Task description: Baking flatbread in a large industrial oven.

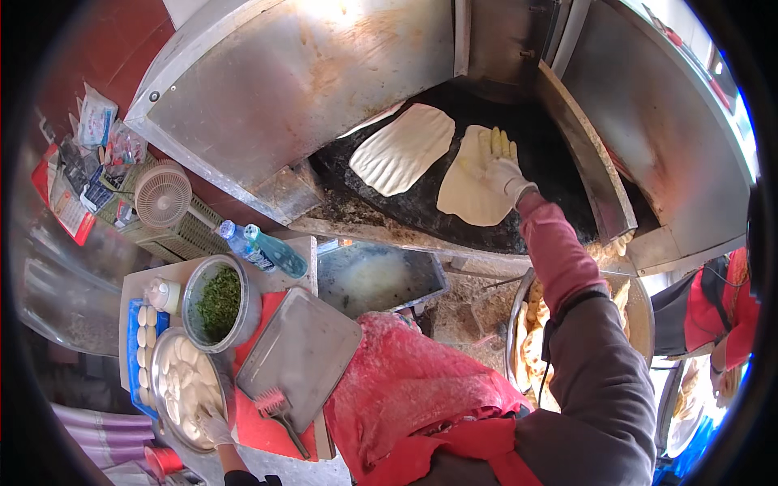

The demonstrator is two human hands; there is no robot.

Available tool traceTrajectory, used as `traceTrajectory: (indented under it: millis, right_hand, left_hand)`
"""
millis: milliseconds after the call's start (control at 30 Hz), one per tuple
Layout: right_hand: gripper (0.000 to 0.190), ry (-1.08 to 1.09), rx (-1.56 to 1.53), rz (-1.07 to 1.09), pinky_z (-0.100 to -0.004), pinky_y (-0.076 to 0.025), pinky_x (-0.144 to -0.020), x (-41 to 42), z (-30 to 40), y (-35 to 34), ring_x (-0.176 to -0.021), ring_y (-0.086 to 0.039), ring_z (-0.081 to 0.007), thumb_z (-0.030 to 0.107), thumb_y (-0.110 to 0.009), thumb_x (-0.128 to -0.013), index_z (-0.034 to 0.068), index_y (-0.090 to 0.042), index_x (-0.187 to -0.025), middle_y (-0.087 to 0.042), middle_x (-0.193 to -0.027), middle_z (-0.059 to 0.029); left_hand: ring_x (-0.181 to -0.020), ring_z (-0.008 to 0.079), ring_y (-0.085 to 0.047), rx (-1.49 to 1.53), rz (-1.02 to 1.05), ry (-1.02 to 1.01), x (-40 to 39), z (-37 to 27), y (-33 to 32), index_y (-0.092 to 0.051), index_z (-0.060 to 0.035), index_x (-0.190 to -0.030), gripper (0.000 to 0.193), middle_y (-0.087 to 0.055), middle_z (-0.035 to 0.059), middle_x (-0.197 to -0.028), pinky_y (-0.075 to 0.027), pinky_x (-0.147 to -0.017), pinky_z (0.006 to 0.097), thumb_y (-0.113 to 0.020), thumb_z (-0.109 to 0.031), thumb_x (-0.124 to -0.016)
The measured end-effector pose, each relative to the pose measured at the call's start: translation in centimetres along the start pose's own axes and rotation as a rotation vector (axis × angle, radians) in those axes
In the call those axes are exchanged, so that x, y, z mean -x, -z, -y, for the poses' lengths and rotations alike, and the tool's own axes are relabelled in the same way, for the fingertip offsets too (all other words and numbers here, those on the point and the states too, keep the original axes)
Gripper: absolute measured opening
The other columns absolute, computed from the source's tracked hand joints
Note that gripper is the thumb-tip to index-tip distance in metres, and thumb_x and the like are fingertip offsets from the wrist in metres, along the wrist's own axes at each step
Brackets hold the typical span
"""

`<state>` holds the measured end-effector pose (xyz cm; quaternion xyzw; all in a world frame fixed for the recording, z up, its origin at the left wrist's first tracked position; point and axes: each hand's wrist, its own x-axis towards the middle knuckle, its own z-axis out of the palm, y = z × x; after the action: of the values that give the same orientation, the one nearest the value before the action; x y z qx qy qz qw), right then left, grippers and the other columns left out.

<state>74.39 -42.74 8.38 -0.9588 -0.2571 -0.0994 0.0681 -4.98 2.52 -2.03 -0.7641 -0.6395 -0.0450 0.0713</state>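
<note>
My right hand (501,159), in a white glove with yellowed fingers, lies flat on a stretched sheet of dough (471,200). The sheet rests on a black griddle (407,209) inside a metal-walled oven. Beside it lies a second dough sheet (402,149) with ridges, and the pale edge of another shows behind. Down at the lower left, my left hand (214,427), in a thin clear glove, reaches into a round metal basin (159,404) of pale dough pieces (185,379). Its fingers touch the dough; whether they grip a piece cannot be made out.
A bowl of chopped greens (220,301), a blue tray (135,340) of dough pieces and a metal tray (304,352) with a pink-bristled brush (271,402) stand at left. Two bottles (276,250) lie near a fan (162,193). Baked flatbreads (535,316) fill a large pan; a co-worker's arm (732,340) shows right.
</note>
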Motion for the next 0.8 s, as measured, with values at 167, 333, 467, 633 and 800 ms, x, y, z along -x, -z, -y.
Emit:
traceTrajectory:
  millis: [167, 333, 467, 633, 800]
  right_hand:
    - [0.089, -0.007, -0.058, 0.079, -0.0447, 0.001, -0.115, -3.1, -1.4, 0.6, -0.143, -0.002, -0.0355, 0.064, -0.034, -0.088, 0.004, -0.012, -0.148, -0.007, -0.153, -0.0228]
    - [0.085, -0.108, -0.021, 0.149, -0.0426, 0.000, -0.115, -3.4, 1.3, 2.9, -0.143, -0.003, -0.0346, 0.062, -0.031, -0.090, 0.001, -0.015, -0.147, -0.011, -0.152, -0.0242]
    - [0.104, 0.038, 0.085, -0.029, -0.0442, -0.003, -0.115, 2.6, 10.4, 3.0, -0.142, -0.009, -0.0388, 0.072, -0.035, -0.082, -0.013, -0.019, -0.141, -0.014, -0.150, -0.0283]
    - [0.108, 0.031, 0.003, 0.006, -0.0480, -0.002, -0.115, 7.9, 14.1, 1.4, -0.141, -0.006, -0.0432, 0.072, -0.039, -0.081, -0.015, -0.016, -0.141, -0.012, -0.149, -0.0313]
    - [0.109, 0.142, 0.012, -0.008, -0.0539, 0.000, -0.113, 11.2, 15.7, 0.9, -0.140, -0.004, -0.0451, 0.072, -0.040, -0.080, -0.014, -0.013, -0.142, -0.010, -0.149, -0.0329]
  left_hand:
    - [-0.120, 0.0410, -0.045, 0.005, -0.014, 0.058, 0.7, -2.9, 1.8, -0.047, 0.0040, -0.129, 0.056, -0.051, 0.0276, -0.126, -0.033, -0.103, 0.0438, -0.042, -0.040, -0.096]
    - [-0.117, 0.0414, -0.047, 0.083, 0.041, 0.063, 1.7, -5.8, 4.9, -0.047, 0.0049, -0.129, 0.058, -0.052, 0.0290, -0.123, -0.035, -0.101, 0.0444, -0.040, -0.042, -0.095]
    - [-0.115, 0.0418, -0.049, -0.004, 0.050, 0.079, 1.6, -3.8, 3.8, -0.047, 0.0038, -0.130, 0.059, -0.053, 0.0295, -0.122, -0.036, -0.099, 0.0451, -0.040, -0.043, -0.095]
    - [-0.112, 0.0429, -0.051, 0.094, 0.020, 0.046, 1.7, -5.8, 4.9, -0.047, 0.0039, -0.129, 0.058, -0.053, 0.0305, -0.121, -0.039, -0.096, 0.0462, -0.041, -0.042, -0.094]
    - [-0.114, 0.0423, -0.051, 0.082, 0.026, 0.066, 1.4, -5.2, 4.2, -0.047, 0.0030, -0.129, 0.057, -0.052, 0.0303, -0.122, -0.039, -0.097, 0.0458, -0.042, -0.041, -0.094]
